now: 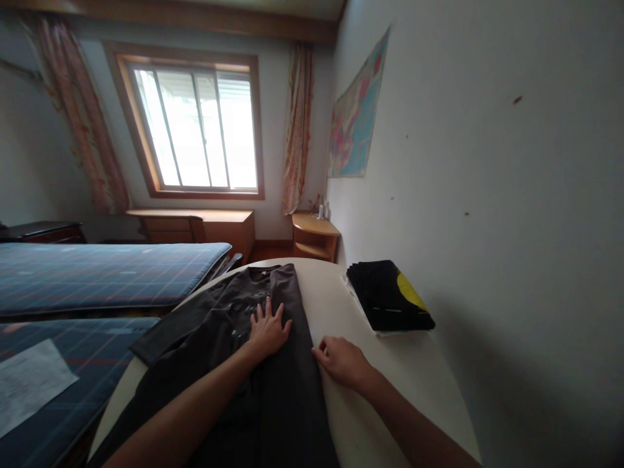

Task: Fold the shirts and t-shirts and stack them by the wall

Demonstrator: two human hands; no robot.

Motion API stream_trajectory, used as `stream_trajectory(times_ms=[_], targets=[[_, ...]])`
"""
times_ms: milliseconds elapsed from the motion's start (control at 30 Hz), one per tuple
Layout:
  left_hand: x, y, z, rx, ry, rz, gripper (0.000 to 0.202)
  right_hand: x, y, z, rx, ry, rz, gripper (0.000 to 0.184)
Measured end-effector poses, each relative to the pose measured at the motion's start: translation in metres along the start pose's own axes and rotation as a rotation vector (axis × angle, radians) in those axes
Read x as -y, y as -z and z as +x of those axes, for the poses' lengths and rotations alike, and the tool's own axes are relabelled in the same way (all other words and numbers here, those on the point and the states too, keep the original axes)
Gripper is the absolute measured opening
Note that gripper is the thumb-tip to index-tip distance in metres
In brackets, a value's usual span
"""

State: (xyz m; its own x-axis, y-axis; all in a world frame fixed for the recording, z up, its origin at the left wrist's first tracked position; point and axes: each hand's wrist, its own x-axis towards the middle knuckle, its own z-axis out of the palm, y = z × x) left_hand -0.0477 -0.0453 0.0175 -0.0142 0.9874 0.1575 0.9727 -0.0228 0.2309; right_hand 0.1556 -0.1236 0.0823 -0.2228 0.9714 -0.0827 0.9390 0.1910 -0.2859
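Observation:
A dark grey T-shirt (287, 396) lies spread on the round, cream-coloured table (390, 390), its neckline with a small label at the far end. One sleeve points out to the left, while the right side forms a long straight edge. My left hand (270, 330) rests flat on the shirt's chest, fingers spread, partly covering a print there. At the shirt's right edge, my right hand (344, 361) is closed, with thumb and forefinger pinched at the fabric. To its upper right sits a stack of folded clothes (385, 296), black with a yellow patch on top and white beneath.
A wall (511, 227) runs close along the table's right side. On the left are plaid mattresses (107, 273), with a sheet of paper (34, 380) on the nearer one. Beyond stand a wooden desk (227, 224) under the window and a small corner shelf (316, 224).

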Motion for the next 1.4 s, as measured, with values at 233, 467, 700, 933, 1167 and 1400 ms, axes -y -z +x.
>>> stream_trajectory(times_ms=[233,467,700,933,1167,1400], targets=[[-0.002,-0.009,-0.013,-0.025,0.002,-0.062,0.063,0.005,-0.014,0.035,0.019,-0.003,-0.019,0.033],[-0.036,-0.017,0.005,-0.009,-0.018,-0.08,0.065,-0.03,-0.004,0.037,0.008,-0.089,-0.031,0.034],[-0.103,-0.028,0.033,0.044,-0.106,-0.135,0.067,-0.073,0.004,0.035,-0.126,-0.258,-0.1,0.031],[-0.119,-0.029,0.039,0.015,-0.178,-0.233,0.059,-0.082,-0.004,0.007,-0.257,-0.174,-0.111,0.036],[-0.082,-0.005,-0.022,0.145,-0.504,-0.269,0.059,-0.083,-0.017,-0.009,-0.299,0.061,-0.107,0.038],[-0.057,0.052,-0.112,0.344,-1.155,-0.256,0.066,-0.089,-0.019,-0.003,-0.294,0.087,-0.058,0.039]])
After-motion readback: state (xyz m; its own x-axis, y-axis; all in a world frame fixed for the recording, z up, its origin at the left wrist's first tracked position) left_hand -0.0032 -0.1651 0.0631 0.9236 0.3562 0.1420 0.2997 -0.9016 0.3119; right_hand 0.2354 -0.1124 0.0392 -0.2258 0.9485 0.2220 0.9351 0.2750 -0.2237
